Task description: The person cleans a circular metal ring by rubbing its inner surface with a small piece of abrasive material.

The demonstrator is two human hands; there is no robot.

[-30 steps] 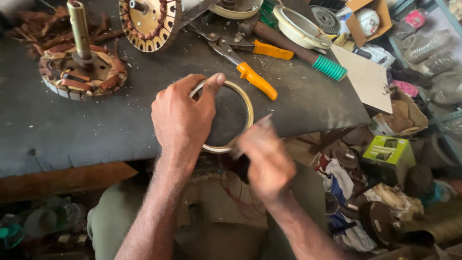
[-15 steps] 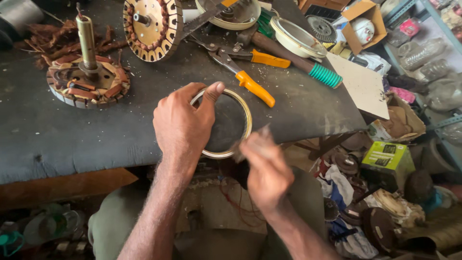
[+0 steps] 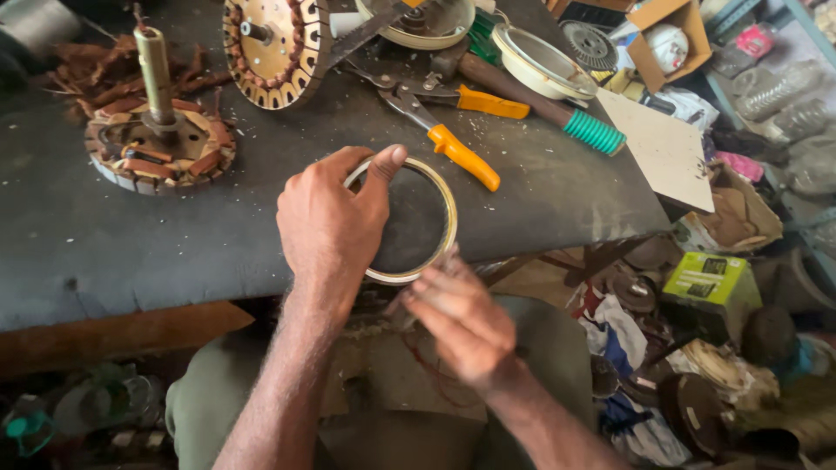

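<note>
My left hand grips a pale, thin metal ring from its left side, thumb over the top edge, holding it above the near edge of the dark workbench. Just below the ring, my right hand is blurred with motion, its fingers touching the ring's lower edge; whether it pinches anything I cannot tell. A motor stator with a shaft stands to the far left. Orange-handled pliers lie just beyond the ring.
A slotted round rotor disc leans at the back. A hammer with a green grip, pale round covers, a cardboard sheet and a small box lie right. Cluttered floor with a green box lies beyond the bench edge.
The ring stays held by my left hand. My right hand keeps moving quickly at the ring's lower edge, shifting slightly along it.
</note>
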